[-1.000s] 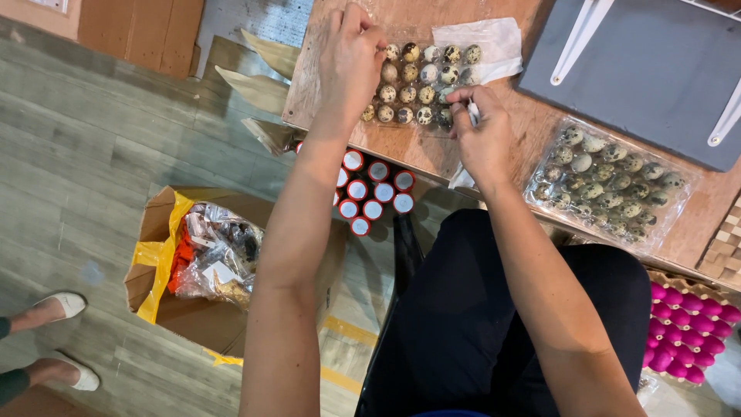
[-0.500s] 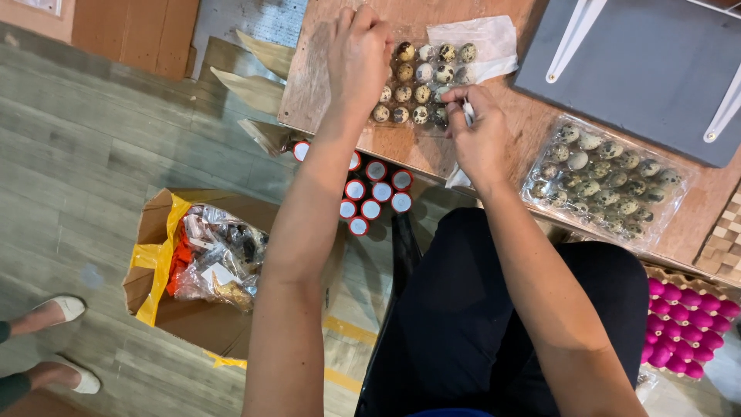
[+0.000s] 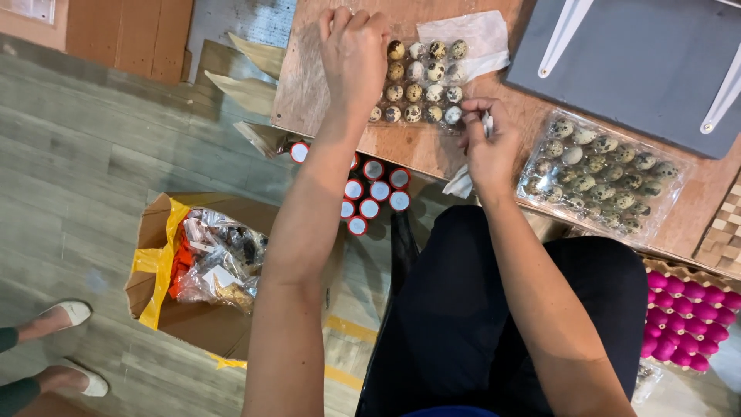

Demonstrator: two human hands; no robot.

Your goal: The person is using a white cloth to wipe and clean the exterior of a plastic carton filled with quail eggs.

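Observation:
A clear plastic tray of speckled quail eggs (image 3: 421,81) lies on the wooden table (image 3: 316,85). My left hand (image 3: 353,52) rests on the tray's left side, fingers curled over it. My right hand (image 3: 488,140) sits at the tray's lower right corner, pinching a small white piece, perhaps a label, between thumb and fingers. A white cloth or paper (image 3: 471,35) lies just behind the tray. A second, closed clear pack of quail eggs (image 3: 600,176) lies to the right of my right hand.
A grey board (image 3: 641,62) with white strips covers the table's far right. Red-rimmed round caps (image 3: 374,193) stand below the table edge. A cardboard box of wrappers (image 3: 208,266) sits on the floor. Pink egg trays (image 3: 691,316) are at right. Another person's feet (image 3: 65,347) show at left.
My left hand has shifted slightly along the tray's left side. My right hand stays at the tray's corner with the white piece. The view has drifted a little.

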